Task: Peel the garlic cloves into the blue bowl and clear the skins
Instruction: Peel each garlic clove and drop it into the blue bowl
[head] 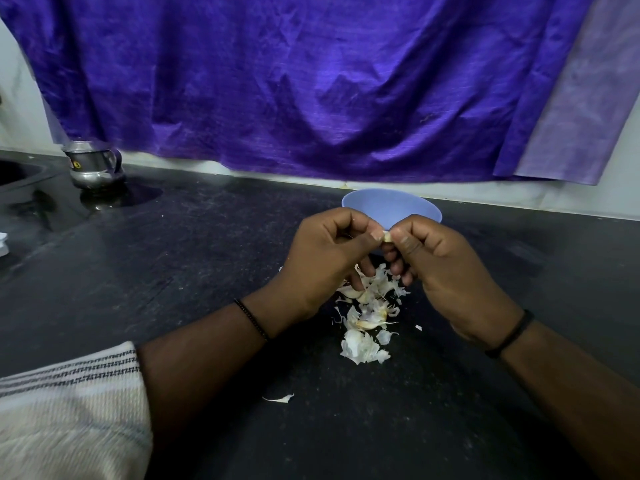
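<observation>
A small pale garlic clove (387, 236) is pinched between the fingertips of both hands, just above the near rim of the blue bowl (391, 206). My left hand (325, 258) grips it from the left with curled fingers. My right hand (446, 268) pinches it from the right with thumb and forefinger. The bowl stands on the black counter (207, 258) near the back wall; my hands hide what lies inside it. A heap of white garlic skins (365, 317) lies on the counter below my hands, with a few cloves among it.
A steel jug (93, 164) stands at the back left beside a sink edge (17, 174). A purple cloth (311, 81) hangs over the back wall. One loose skin (278, 398) lies nearer to me. A striped cloth (69, 410) is at the lower left.
</observation>
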`<action>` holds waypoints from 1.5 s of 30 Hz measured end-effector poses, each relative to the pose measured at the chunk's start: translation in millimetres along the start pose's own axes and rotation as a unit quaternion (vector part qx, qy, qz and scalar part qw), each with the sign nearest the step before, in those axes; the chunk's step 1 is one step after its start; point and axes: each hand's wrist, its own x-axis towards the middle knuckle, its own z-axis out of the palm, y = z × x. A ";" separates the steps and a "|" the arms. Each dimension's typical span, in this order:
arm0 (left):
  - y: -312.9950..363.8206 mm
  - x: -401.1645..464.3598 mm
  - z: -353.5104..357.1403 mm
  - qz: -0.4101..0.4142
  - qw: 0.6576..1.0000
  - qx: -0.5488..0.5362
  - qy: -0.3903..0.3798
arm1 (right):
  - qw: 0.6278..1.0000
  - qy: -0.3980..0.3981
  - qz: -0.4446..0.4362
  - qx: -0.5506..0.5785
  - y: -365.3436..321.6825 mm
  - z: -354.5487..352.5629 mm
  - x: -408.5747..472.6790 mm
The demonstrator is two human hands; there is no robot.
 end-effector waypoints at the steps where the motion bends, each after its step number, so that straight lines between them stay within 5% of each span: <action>1: 0.6 0.2 -0.7 0.000 1.000 0.000 0.000 | 1.000 -0.003 0.004 0.001 0.0 -0.2 0.3; 25: -0.3 -0.6 0.2 0.070 0.973 0.217 0.019 | 0.998 0.004 0.045 0.044 -0.4 2.3 -1.0; 40: -1.5 1.8 0.2 -0.037 0.991 0.131 -0.006 | 0.998 0.063 -0.023 0.000 4.9 3.0 -1.1; 45: -0.4 3.4 -2.6 -0.055 0.994 0.092 0.004 | 0.989 0.039 -0.085 -0.111 2.5 -1.1 -1.1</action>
